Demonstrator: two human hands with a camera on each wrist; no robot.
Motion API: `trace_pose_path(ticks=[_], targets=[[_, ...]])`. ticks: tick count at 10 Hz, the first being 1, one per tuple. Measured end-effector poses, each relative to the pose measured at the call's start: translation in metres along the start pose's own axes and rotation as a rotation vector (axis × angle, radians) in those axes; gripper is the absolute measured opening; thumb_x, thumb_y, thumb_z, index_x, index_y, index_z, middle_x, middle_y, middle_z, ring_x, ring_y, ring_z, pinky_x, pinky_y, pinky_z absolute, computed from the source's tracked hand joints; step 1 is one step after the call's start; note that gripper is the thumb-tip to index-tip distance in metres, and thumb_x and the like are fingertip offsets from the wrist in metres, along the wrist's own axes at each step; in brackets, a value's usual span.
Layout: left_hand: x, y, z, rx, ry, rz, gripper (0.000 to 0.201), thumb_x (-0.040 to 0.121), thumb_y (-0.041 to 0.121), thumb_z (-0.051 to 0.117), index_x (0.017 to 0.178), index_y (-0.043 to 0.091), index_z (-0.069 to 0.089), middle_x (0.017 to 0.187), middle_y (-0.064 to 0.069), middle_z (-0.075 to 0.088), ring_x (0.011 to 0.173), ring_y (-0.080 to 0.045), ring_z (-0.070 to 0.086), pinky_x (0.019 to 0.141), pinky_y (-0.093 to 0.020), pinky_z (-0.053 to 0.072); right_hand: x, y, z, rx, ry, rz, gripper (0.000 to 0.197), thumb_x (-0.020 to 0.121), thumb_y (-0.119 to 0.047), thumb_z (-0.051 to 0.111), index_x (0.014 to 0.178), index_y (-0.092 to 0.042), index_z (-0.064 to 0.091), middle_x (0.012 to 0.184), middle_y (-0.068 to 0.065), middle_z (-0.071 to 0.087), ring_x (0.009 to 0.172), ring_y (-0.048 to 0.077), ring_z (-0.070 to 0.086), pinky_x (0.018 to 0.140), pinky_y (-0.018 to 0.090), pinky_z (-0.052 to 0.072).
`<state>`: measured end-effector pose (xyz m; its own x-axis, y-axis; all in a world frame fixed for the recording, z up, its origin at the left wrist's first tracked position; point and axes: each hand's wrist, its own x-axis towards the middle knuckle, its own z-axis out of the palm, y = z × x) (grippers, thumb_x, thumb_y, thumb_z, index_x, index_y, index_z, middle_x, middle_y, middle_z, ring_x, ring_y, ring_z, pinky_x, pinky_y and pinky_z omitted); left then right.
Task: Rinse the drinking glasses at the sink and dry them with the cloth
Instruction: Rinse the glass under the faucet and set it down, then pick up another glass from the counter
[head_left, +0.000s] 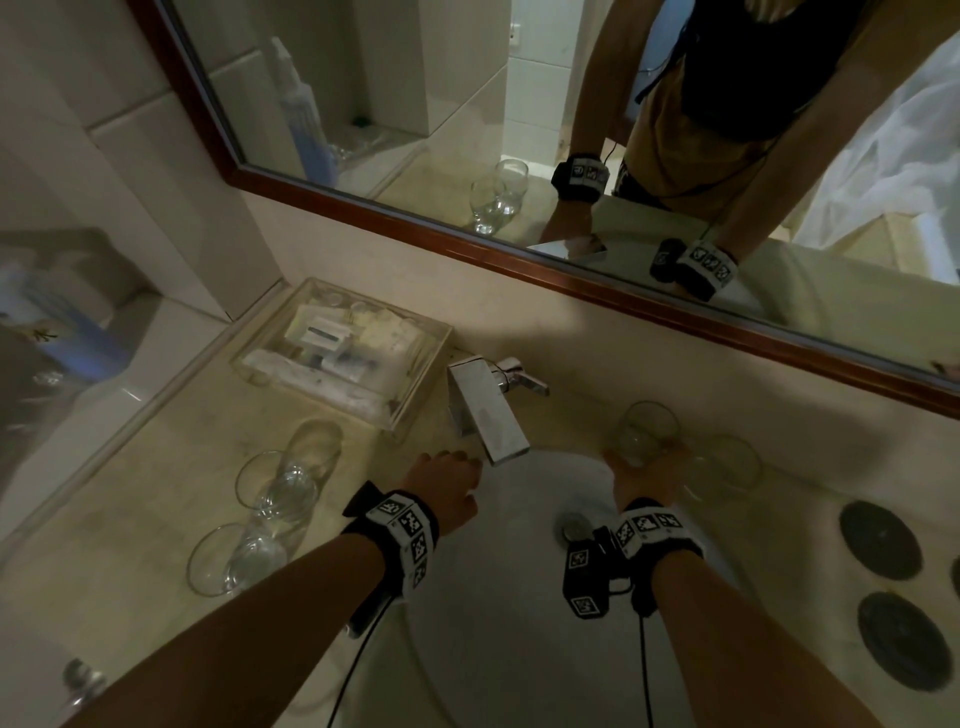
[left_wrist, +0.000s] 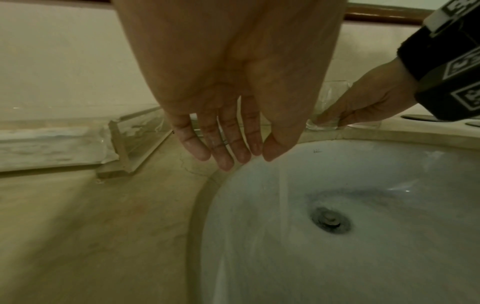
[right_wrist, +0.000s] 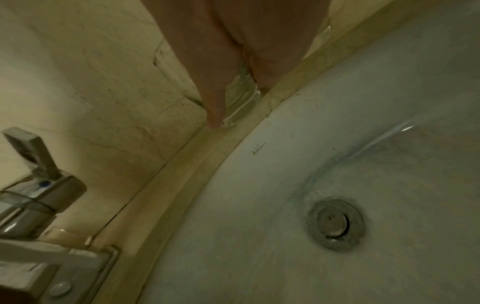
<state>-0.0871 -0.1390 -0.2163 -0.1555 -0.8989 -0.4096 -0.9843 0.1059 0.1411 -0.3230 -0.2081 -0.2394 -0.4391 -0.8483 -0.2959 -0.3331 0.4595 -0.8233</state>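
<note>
Drinking glasses stand on both sides of the hands: the largest group, three clear glasses (head_left: 280, 483) with thick bases, sits close together on the beige counter (head_left: 130, 597) to the left of the left hand (head_left: 447, 486), and two more are on the counter ledge beyond the right hand (head_left: 641, 475). Between the hands lies the white sink basin (head_left: 498, 597), with its metal drain (left_wrist: 329, 219) just below the right wrist. A thin sheet of water shows on the basin wall in the left wrist view. The chrome tap (head_left: 485, 415) juts over the basin rim just beyond the left hand's fingertips. That hand hangs slack with straight fingers (left_wrist: 221, 144) held together, grasping nothing, over the rim where counter meets basin. The right hand grips the nearer clear glass (head_left: 647, 434) low on its wall, thumb on one side and fingers on the other, the glass upright on the ledge; its neighbour glass (head_left: 727, 462) stands just to the right, touching or nearly so. A clear tray (head_left: 343, 353) of wrapped toiletries sits beyond the left hand, by the tap. Small dark script (right_wrist: 258, 148) is printed on the basin wall below the held glass, too small to read.
</note>
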Motion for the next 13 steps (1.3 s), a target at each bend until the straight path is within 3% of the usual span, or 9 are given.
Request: trace_pose_path(ticks=[3,4,7,8,9,10,11,12,13], targets=[[-0.012,0.003,0.003,-0.053,0.005,-0.010,0.029,0.092,0.026,0.048,0.118,0.013,0.050,0.124,-0.008,0.051,0.117,-0.027,0.048,0.099,-0.038,0.036,-0.018,0.019,0.011,0.120,0.107,-0.012,0.064,0.079,-0.004,0.075,0.133,0.006,0.043,0.135,0.020,0.050,0.124,0.034,0.049,0.105,0.033,0.036],[-0.020,0.000,0.007,-0.076,0.001,-0.016,0.031,0.093,0.028,0.047,0.119,0.013,0.050,0.124,-0.008,0.050,0.116,-0.027,0.048,0.098,-0.037,0.035,-0.030,0.020,0.011,0.028,0.089,0.026,0.049,0.079,-0.001,0.072,0.122,0.006,0.050,0.121,0.023,0.056,0.114,0.037,0.053,0.097,0.040,0.043],[-0.059,-0.020,0.014,-0.121,0.027,-0.082,0.033,0.092,0.030,0.049,0.120,0.013,0.049,0.124,-0.007,0.050,0.116,-0.027,0.048,0.099,-0.036,0.032,-0.109,0.004,0.023,-1.086,-0.878,-0.341,0.029,0.089,-0.035,0.063,0.109,-0.014,0.061,0.118,0.005,0.060,0.113,0.027,0.058,0.094,0.031,0.047],[-0.077,-0.032,0.012,-0.137,0.060,-0.109,0.032,0.089,0.031,0.051,0.117,0.014,0.051,0.119,-0.007,0.052,0.113,-0.028,0.051,0.095,-0.037,0.036,-0.141,-0.010,0.042,-1.039,-1.023,-0.444,0.027,0.091,-0.029,0.061,0.112,-0.012,0.061,0.124,0.006,0.057,0.112,0.027,0.057,0.089,0.029,0.046],[-0.099,-0.047,0.006,-0.151,0.110,-0.140,0.033,0.088,0.028,0.053,0.117,0.013,0.053,0.119,-0.009,0.054,0.110,-0.029,0.053,0.093,-0.038,0.040,-0.173,-0.029,0.072,-0.901,-0.995,-0.537,0.018,0.088,-0.020,0.059,0.105,-0.015,0.060,0.114,0.008,0.063,0.099,0.024,0.061,0.084,0.031,0.052],[-0.120,-0.064,0.000,-0.228,0.135,-0.180,0.033,0.089,0.026,0.053,0.119,0.013,0.053,0.119,-0.009,0.055,0.110,-0.029,0.055,0.091,-0.037,0.044,-0.197,-0.046,0.106,-0.731,-0.997,-0.633,0.026,0.087,-0.015,0.061,0.112,-0.014,0.053,0.105,0.009,0.063,0.088,0.022,0.059,0.081,0.034,0.051],[-0.136,-0.078,0.007,-0.297,0.083,-0.219,0.032,0.088,0.018,0.052,0.119,0.008,0.054,0.120,-0.013,0.056,0.109,-0.030,0.056,0.090,-0.037,0.048,-0.212,-0.065,0.138,-0.593,-0.971,-0.703,0.053,0.086,-0.016,0.063,0.133,-0.025,0.041,0.126,0.009,0.052,0.110,0.026,0.056,0.092,0.042,0.050],[-0.147,-0.087,0.018,-0.352,0.034,-0.241,0.034,0.086,0.007,0.050,0.119,0.002,0.054,0.117,-0.013,0.059,0.105,-0.030,0.059,0.084,-0.032,0.048,-0.221,-0.083,0.165,-0.540,-0.960,-0.765,0.055,0.089,-0.022,0.059,0.135,-0.040,0.036,0.132,0.006,0.041,0.125,0.028,0.043,0.100,0.044,0.043],[-0.149,-0.087,0.029,-0.312,-0.012,-0.236,0.021,0.085,0.003,0.047,0.102,-0.002,0.059,0.105,-0.016,0.062,0.095,-0.032,0.060,0.076,-0.030,0.047,-0.221,-0.086,0.191,-0.660,-0.950,-0.850,0.091,0.071,-0.006,0.077,0.140,-0.037,0.026,0.136,0.008,0.036,0.128,0.030,0.038,0.100,0.044,0.044]])
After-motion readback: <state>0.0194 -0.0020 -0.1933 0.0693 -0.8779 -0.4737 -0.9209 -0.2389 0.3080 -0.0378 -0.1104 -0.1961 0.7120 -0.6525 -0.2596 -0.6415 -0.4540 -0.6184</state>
